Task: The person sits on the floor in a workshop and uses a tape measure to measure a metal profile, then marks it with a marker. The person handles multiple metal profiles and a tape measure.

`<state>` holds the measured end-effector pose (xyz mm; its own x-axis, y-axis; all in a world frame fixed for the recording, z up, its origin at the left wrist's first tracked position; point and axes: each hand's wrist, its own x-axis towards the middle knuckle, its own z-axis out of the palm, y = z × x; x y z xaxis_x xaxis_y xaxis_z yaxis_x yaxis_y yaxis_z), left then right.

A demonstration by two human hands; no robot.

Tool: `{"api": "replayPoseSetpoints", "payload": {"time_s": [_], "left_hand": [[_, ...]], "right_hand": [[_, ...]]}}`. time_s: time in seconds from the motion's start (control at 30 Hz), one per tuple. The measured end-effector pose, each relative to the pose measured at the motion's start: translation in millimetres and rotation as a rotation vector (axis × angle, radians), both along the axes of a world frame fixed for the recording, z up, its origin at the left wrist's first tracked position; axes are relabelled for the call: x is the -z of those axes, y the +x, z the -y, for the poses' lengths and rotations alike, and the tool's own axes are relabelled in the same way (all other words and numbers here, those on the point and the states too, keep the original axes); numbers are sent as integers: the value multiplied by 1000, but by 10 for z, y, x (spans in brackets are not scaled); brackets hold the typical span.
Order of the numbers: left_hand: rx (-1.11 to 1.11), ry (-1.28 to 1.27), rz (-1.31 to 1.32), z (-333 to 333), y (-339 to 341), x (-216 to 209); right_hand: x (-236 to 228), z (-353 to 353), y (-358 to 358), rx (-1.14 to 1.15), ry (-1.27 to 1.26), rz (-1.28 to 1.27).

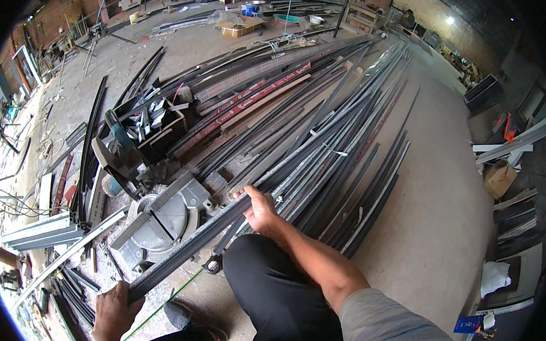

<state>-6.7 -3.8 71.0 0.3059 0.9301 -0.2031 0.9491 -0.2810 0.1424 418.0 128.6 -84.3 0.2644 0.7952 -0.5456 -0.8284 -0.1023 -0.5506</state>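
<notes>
My left hand (114,311) is closed round the near end of a long dark metal profile (195,242). Farther along the same profile, my right hand (259,209) grips it, thumb on top. The profile slants up to the right, passing just in front of a mitre saw (160,225) with a round grey turntable; whether they touch I cannot tell. Beside my knee lies a small black tape measure (214,265), and a thin green strip (179,289) runs from near it toward the lower left.
Bundles of long metal profiles (325,155) cover the floor ahead. Behind the saw stands a box of metal offcuts (162,125). More profiles (44,230) lie at left. A cardboard box (240,26) sits far back; a white bag (495,278) rests at right.
</notes>
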Motion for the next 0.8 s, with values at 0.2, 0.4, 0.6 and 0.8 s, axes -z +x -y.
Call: {"api": "replayPoseSetpoints", "payload": {"time_s": [0.2,0.4,0.6,0.8], "left_hand": [[-151,-291,43,-27,39,70],[-105,-339,-44,-15,-19,239],[-209,-306,-73,-164,40,107],[-213,-255,-41,-321,-7,66]], "right_hand": [[770,107,231,-190,256,-159],[1128,528,514,-208,84,-150],[1860,691,513,-417,-292,308],[2026,274,245,-617,-236,267]]}}
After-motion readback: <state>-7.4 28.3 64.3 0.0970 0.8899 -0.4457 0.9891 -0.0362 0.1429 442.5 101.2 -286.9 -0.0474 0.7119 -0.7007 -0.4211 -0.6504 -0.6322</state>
